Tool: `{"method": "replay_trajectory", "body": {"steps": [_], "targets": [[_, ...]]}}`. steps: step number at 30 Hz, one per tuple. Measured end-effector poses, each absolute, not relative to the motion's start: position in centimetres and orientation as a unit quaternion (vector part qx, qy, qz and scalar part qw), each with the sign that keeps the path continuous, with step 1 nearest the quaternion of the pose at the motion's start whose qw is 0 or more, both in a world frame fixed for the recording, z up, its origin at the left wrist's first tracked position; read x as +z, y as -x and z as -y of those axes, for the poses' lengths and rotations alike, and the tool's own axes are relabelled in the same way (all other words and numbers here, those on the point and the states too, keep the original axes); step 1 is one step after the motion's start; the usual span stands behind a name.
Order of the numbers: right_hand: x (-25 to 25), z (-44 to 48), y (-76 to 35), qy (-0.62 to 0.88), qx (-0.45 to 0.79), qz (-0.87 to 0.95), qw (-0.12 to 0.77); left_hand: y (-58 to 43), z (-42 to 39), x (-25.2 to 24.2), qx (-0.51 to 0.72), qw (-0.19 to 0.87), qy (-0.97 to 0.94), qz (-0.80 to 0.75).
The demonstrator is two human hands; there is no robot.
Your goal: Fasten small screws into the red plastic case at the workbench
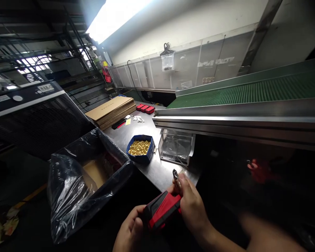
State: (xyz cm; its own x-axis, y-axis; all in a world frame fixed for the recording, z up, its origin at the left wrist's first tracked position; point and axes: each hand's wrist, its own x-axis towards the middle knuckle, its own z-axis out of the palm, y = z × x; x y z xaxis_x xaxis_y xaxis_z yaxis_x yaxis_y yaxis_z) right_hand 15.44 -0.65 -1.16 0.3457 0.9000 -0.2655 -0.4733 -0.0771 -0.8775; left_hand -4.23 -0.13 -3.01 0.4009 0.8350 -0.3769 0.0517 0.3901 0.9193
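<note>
Steel bench (pixel 154 172), red-black case (pixel 163 210) being gripped lengthwise between left hand (pixel 131 227) and right hand (pixel 193 203)
metal thingy's (pixel 175 174) being pinched by the right too

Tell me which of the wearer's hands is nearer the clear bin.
Right. The right hand is just below the clear bin in the picture; the left hand is farther, lower and leftward.

A factory floor, this, set up as a workstation: green ribbed conveyor belt (pixel 241 91) running off to the right, metal worktable (pixel 150 128) gleaming beside it, blue bin (pixel 146 158) loaded with small gold-coloured parts (pixel 139 147), stacked cardboard (pixel 111 108) behind, plastic-lined crate (pixel 114 180) alongside, strip light (pixel 118 17) blazing overhead, and dark metal framework (pixel 72 33) beyond!
</note>
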Motion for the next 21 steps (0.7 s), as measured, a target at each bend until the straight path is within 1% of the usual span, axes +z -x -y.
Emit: {"method": "replay_trajectory", "body": {"steps": [5,10,13,15,18,21], "targets": [[-0.8,1.4,-15.3,0.490,0.524,0.337,0.610,3.4,-0.4,-2.2,0.232,0.734,-0.423,-0.477],[-1.0,1.4,-15.4,0.448,0.553,0.417,0.566,2.4,-2.0,-1.1,0.143,0.793,-0.454,-0.381],[-1.1,1.3,-15.4,0.430,0.575,0.395,0.573,1.8,-2.9,-0.2,0.114,0.805,-0.475,-0.336],[-1.1,1.2,-15.4,0.421,0.587,0.368,0.586,1.5,-3.1,-0.1,0.123,0.809,-0.475,-0.324],[-1.0,0.9,-15.3,0.426,0.602,0.306,0.602,1.6,-2.8,-0.7,0.150,0.796,-0.471,-0.349],[-1.2,0.5,-15.2,0.454,0.627,0.211,0.598,1.9,-2.1,-1.9,0.158,0.769,-0.475,-0.398]]}}
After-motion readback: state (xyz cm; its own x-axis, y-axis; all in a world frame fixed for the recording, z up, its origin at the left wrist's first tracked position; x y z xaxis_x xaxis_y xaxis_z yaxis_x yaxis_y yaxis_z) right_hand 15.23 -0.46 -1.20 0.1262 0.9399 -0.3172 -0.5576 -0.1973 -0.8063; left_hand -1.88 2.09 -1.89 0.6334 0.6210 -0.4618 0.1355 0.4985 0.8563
